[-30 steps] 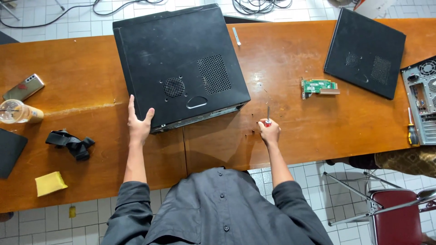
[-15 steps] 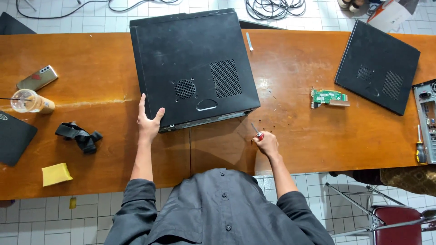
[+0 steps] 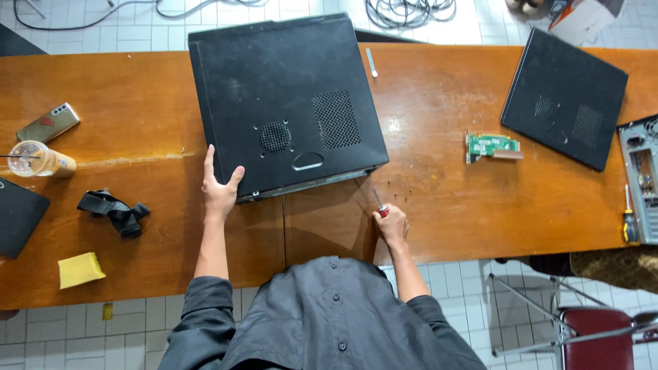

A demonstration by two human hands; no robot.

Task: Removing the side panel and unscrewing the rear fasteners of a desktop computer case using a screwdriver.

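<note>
The black computer case [image 3: 288, 106] is lying flat just ahead of my fingers. My left hand [image 3: 221, 188] is pressing open against its near corner, while my right hand [image 3: 392, 225] is gripping a red-handled screwdriver [image 3: 379, 203], tip toward the case's near edge, on the wooden table [image 3: 439, 205].

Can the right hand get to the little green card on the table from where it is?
Probably yes. The right hand holds a screwdriver, and only bare wooden table lies between it and the green card, which sits farther to the right, so it would have to stretch.
</note>
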